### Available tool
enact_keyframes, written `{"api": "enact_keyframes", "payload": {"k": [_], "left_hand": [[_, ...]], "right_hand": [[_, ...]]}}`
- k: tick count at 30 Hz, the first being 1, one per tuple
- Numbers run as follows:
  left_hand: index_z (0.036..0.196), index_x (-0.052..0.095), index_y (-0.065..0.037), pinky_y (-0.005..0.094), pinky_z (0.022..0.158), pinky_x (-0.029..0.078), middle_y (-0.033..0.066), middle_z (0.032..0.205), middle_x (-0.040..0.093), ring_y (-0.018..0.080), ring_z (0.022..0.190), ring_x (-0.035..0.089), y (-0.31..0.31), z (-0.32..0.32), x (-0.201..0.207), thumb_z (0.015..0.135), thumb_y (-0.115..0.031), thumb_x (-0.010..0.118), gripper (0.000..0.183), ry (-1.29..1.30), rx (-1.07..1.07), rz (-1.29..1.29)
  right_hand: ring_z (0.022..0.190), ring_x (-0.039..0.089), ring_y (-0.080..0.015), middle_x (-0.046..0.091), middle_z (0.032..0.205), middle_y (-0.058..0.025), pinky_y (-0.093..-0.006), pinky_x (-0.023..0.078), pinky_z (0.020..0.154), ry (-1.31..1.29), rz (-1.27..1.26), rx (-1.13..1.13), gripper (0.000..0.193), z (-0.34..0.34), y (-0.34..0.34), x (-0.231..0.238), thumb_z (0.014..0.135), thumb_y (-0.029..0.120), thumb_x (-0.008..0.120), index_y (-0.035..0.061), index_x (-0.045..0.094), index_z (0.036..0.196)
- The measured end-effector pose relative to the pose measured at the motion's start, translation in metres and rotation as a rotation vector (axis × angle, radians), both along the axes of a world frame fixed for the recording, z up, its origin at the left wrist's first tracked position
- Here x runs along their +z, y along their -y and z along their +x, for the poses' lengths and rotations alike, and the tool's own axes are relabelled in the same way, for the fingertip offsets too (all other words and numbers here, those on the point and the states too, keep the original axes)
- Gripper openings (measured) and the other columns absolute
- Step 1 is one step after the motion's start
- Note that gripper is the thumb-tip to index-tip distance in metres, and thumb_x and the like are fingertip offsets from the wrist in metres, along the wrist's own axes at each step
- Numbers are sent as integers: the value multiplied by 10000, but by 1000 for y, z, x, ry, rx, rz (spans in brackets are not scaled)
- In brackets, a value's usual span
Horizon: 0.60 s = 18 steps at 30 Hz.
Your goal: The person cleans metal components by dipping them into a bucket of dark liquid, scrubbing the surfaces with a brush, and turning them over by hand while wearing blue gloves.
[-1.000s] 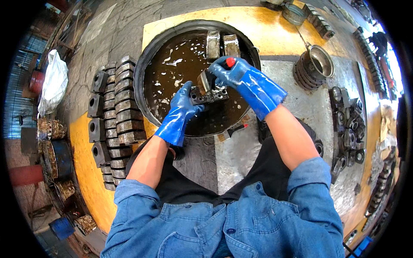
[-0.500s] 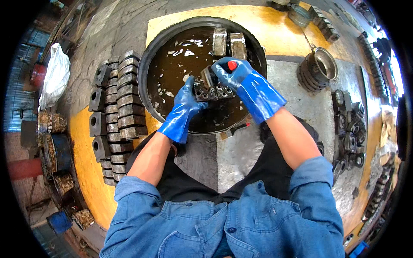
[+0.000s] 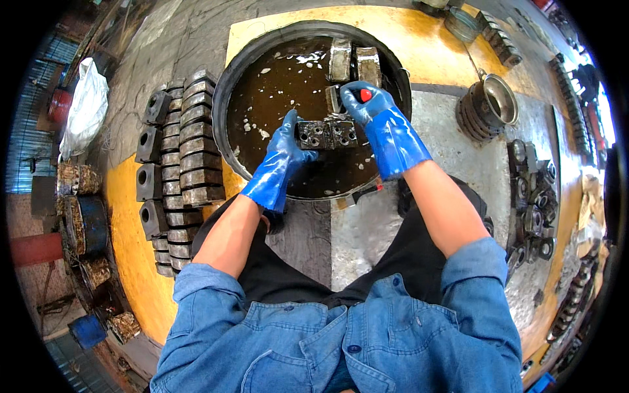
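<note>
Item: one dark, holed metal block, over the tub, about midway between its left and right edges, a little toward the near edge. Our left hand, gloved blue, grips it by its left end; the right end has no visible support. Wet, slick glove rubber could let it slip; we judge a splash likely.

Item: one red-handled brush, closed in our right hand, apart from the left. Bristle contact with the block: cannot tell. Hard pressure at the unsupported end could twist the block from our grip.

Item: two metal blocks, at the tub's far edge, right of centre. A wide brush stroke could knock our knuckles there.

Item: dark liquid, within the tub. Opaque, it could hide anything dropped.
</note>
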<state>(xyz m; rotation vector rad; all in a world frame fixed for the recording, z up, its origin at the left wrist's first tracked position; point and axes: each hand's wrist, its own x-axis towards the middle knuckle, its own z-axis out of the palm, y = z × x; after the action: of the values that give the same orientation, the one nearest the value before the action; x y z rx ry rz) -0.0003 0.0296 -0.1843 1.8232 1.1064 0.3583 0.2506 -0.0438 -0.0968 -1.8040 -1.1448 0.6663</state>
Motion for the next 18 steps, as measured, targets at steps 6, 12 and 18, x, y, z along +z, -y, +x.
{"api": "enact_keyframes", "payload": {"k": [6, 12, 18], "left_hand": [[1675, 233, -61, 393, 1073, 570, 129, 1469, 596, 229, 1260, 630, -5, 6, -18, 610, -110, 1028, 1330, 31, 20, -62], [1671, 249, -66, 414, 1168, 489, 166, 1527, 567, 296, 1363, 586, 7, 10, 31, 579, -252, 1048, 1366, -212, -58, 144], [1661, 282, -49, 421, 1152, 492, 208, 1500, 599, 349, 1361, 603, 5, -1, 21, 575, -298, 1039, 1347, -146, -2, 115]], "right_hand": [[993, 763, -249, 802, 1083, -124, -368, 585, 936, 19, -179, -14, 337, 3, -14, -15, 954, 403, 746, 130, 796, 1144], [743, 725, -124, 796, 894, -73, -293, 600, 730, -493, -61, 32, 226, -39, 9, 41, 988, 247, 771, 59, 788, 1111], [850, 773, -276, 792, 928, -150, -361, 604, 814, -2, -148, 91, 319, -41, 14, 50, 974, 395, 724, 90, 800, 1034]]}}
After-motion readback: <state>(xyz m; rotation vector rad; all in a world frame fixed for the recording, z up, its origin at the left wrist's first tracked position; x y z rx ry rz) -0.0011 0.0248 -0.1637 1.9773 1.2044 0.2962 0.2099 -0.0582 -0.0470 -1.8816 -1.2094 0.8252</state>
